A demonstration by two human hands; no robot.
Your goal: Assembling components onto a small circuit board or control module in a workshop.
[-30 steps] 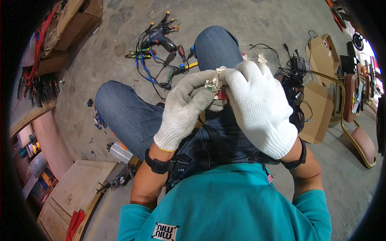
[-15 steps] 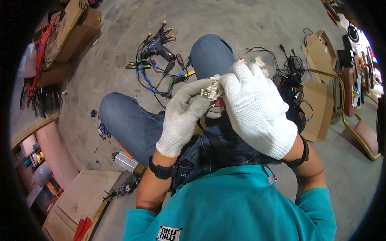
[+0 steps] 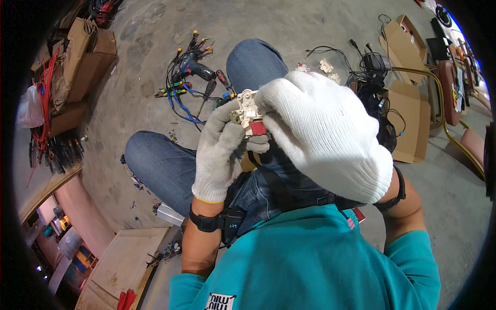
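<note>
- A small white plastic part (image 3: pixel 248 106) was held up above the lap of a seated person, a red piece (image 3: pixel 257 128) at its lower right corner.
- The left hand (image 3: pixel 218 150), gloved in grey and white, pinched the part by its left edge between thumb and fingers, with a fingertip showing below the lower edge.
- The right hand (image 3: pixel 325 132), in a white knitted glove, had its fingers bent in at the part's right edge; their tips were hidden, and whether they pinched it could not be told.
- Below the gloves, the worker wore blue jeans (image 3: pixel 160 157), a teal shirt (image 3: pixel 305 258) and a black band (image 3: pixel 205 221) on the left wrist.
- Past the right knee, more white pieces (image 3: pixel 326 66) lay on the concrete floor (image 3: pixel 284 26).
- Between the knees and farther out, a power drill (image 3: pixel 199 70) lay among tangled cables, beside a red-and-black screwdriver (image 3: pixel 222 79).
- To the right, black cords (image 3: pixel 372 63) lay near an open cardboard box (image 3: pixel 411 121), with a metal-framed chair (image 3: pixel 448 93) beyond.
- To the left, red wires (image 3: pixel 49 93) hung beside worn cartons (image 3: pixel 85 67).
- Near the upper right corner of a pale board (image 3: pixel 121 258) lay a clump of wire scraps (image 3: pixel 169 252).
</note>
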